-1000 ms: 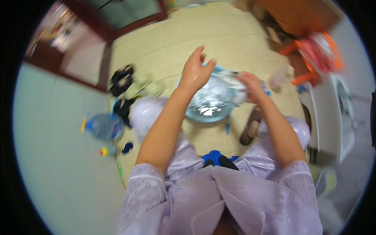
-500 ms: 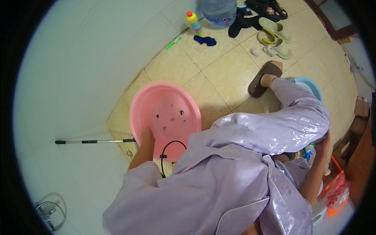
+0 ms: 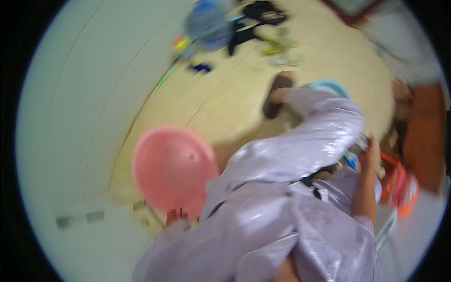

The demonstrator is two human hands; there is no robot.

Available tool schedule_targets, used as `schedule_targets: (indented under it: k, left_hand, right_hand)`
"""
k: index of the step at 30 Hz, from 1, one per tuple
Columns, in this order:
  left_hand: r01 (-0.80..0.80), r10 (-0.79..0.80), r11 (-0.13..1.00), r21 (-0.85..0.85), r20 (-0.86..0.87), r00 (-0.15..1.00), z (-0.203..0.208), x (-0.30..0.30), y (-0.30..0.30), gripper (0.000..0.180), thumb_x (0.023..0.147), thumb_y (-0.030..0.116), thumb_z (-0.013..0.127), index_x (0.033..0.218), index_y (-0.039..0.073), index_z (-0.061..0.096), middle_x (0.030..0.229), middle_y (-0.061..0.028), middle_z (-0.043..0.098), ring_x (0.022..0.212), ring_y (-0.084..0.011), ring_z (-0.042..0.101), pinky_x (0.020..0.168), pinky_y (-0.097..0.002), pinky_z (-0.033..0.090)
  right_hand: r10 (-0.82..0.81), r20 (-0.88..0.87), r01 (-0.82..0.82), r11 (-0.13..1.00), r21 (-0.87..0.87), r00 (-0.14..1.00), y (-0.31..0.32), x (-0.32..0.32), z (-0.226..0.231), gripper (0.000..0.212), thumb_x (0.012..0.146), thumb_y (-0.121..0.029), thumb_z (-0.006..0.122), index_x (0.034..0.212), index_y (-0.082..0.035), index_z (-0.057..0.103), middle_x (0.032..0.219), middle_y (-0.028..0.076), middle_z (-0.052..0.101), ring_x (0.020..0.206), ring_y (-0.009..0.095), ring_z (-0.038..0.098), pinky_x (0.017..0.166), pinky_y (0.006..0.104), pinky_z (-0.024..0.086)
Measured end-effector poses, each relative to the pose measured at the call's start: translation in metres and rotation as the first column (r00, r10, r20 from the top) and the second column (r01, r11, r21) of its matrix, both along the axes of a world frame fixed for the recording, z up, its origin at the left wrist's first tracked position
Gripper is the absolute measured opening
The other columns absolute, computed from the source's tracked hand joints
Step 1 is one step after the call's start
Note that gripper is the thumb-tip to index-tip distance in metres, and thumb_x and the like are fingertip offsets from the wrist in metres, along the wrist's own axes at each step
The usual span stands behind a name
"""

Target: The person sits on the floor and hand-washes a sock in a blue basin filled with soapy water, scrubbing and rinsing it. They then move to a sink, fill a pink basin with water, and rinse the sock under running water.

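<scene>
A pink basin [image 3: 162,171] sits on the tiled floor to my left, with a small dark speck inside. My left hand [image 3: 173,217] is beside the basin's near rim; most of it is blurred or hidden by my sleeve, so its fingers cannot be made out. On the far right, my right hand [image 3: 369,149] is by my bent knee, close to a blue-and-white package [image 3: 350,160] and a greyish thing. Blur and the trouser leg hide whether those fingers hold anything.
Along the left wall are a large clear water bottle [image 3: 209,26], a yellow bottle [image 3: 181,43] and a dark blue cloth [image 3: 201,68]. Pale slippers [image 3: 277,40] lie beyond my foot. A light blue basin [image 3: 331,86] is behind my knee; an orange-red bag [image 3: 404,190] stands right.
The whole view has shifted and blurred. My left forearm, earlier reaching over the pink basin's side, is drawn back to its near edge. My right hand stays by the knee.
</scene>
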State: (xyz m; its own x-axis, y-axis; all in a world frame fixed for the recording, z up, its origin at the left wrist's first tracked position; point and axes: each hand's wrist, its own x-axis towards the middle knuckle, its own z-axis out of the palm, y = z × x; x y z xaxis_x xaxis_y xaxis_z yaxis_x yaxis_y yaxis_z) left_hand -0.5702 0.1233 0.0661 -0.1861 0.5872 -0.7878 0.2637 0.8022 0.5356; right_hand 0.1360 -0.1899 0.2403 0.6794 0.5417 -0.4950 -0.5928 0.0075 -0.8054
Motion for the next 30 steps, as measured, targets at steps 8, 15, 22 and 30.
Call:
schedule_targets:
  k: [8, 15, 22, 30]
  left_hand:
    - [0.321, -0.339, 0.933, 0.164, 0.092, 0.936, 0.033, 0.14, 0.115, 0.057, 0.084, 0.036, 0.051, 0.125, -0.002, 0.041, 0.122, -0.0159, 0.049, 0.109, -0.0281, 0.05, 0.091, -0.0398, 0.041]
    - [0.488, -0.55, 0.78, 0.391, 0.059, 0.833, 0.164, 0.266, 0.169, 0.058, 0.083, 0.033, 0.053, 0.127, -0.002, 0.038, 0.123, -0.0148, 0.048, 0.111, -0.0278, 0.048, 0.093, -0.04, 0.04]
    - [0.552, -0.732, 0.606, 0.573, 0.13, 0.669, 0.285, 0.351, 0.2, 0.059, 0.083, 0.031, 0.055, 0.129, -0.001, 0.036, 0.124, -0.0136, 0.046, 0.112, -0.0275, 0.047, 0.095, -0.0402, 0.039]
    - [0.597, -0.952, 0.255, 0.76, 0.306, 0.017, 0.437, 0.483, 0.212, 0.062, 0.082, 0.029, 0.057, 0.131, 0.0, 0.033, 0.126, -0.0123, 0.045, 0.114, -0.0272, 0.045, 0.096, -0.0405, 0.038]
  right_hand:
    - [-0.366, 0.01, 0.346, 0.888, 0.302, 0.931, 0.081, 0.002, 0.01, 0.018, 0.08, -0.016, 0.053, 0.086, -0.001, 0.06, 0.083, 0.012, 0.062, 0.079, 0.023, 0.061, 0.072, 0.0391, 0.05]
    - [-0.467, 0.142, 0.328, 0.776, 0.538, 0.873, 0.066, -0.025, 0.089, 0.018, 0.074, 0.003, 0.047, 0.089, -0.003, 0.055, 0.097, 0.018, 0.062, 0.083, 0.019, 0.06, 0.071, 0.0307, 0.05]
    - [-0.643, 0.538, 0.346, 0.757, 0.554, 0.545, 0.013, -0.055, 0.141, 0.024, 0.081, 0.001, 0.047, 0.104, -0.002, 0.057, 0.097, 0.007, 0.061, 0.089, 0.01, 0.055, 0.077, 0.022, 0.043]
    - [-0.136, 0.98, 0.718, 0.668, 0.198, -0.144, -0.099, -0.103, 0.206, 0.048, 0.078, -0.008, 0.061, 0.124, -0.012, 0.048, 0.112, 0.009, 0.052, 0.087, 0.014, 0.055, 0.07, 0.0271, 0.047]
